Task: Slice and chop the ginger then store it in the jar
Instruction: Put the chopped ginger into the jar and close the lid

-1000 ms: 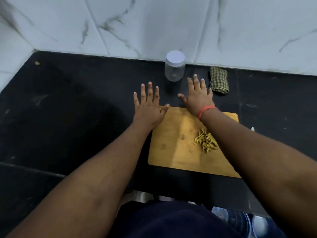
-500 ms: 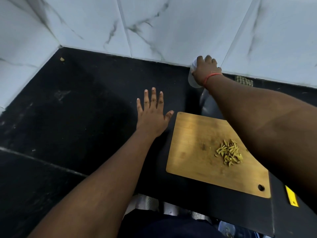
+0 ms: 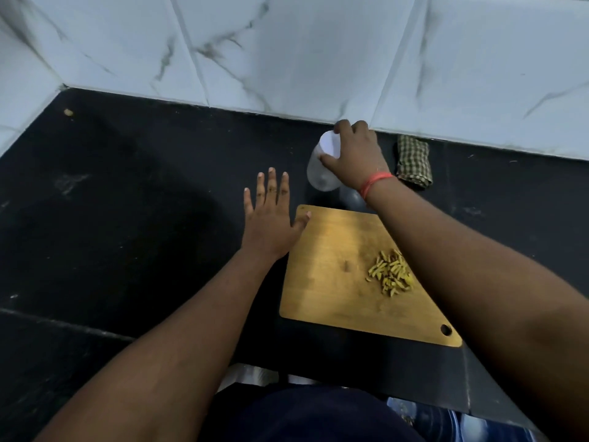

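Observation:
A pile of chopped ginger (image 3: 389, 273) lies on the right part of the wooden cutting board (image 3: 331, 275). A clear plastic jar (image 3: 320, 173) with a white lid (image 3: 330, 143) is beyond the board's far edge, tilted. My right hand (image 3: 353, 154) grips the jar around its lid from above. My left hand (image 3: 271, 218) lies flat with fingers spread on the black counter, its thumb on the board's far left corner.
A folded checked cloth (image 3: 413, 162) lies by the white marble wall (image 3: 287, 52) to the right of the jar. The black counter (image 3: 127, 202) stretches to the left, with a small crumb (image 3: 68, 112) in the far left corner.
My right hand left the board's far edge, reached the jar and took hold of its lid; the jar now tilts and sits closer to the board. My left hand stays flat.

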